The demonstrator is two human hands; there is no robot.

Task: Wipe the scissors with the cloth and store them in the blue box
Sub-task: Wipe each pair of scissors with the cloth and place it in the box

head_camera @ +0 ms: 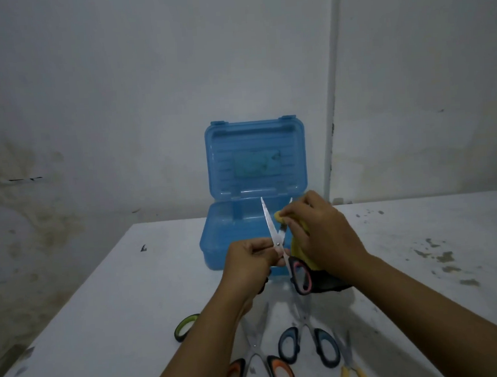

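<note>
Left hand (247, 257) pinches open scissors (276, 239) near pivot | right hand (322, 233) presses cloth (296, 241) round one blade — blue box (216, 243) just beyond | stiff, sharp, probably light — safest held by handles

We see a bare, dim utility room, maybe a storeroom: the plain whitewashed wall (118, 109) carries damp stains, a thin white pipe (335, 79) runs down it, and the white painted desk (116, 286) is scuffed and chipped.

The left hand (247, 257) gripped opened pink-handled scissors (277, 239) before the open blue box (216, 243); the right hand (322, 236) pinched a yellow cloth (280, 215) on one blade.
</note>
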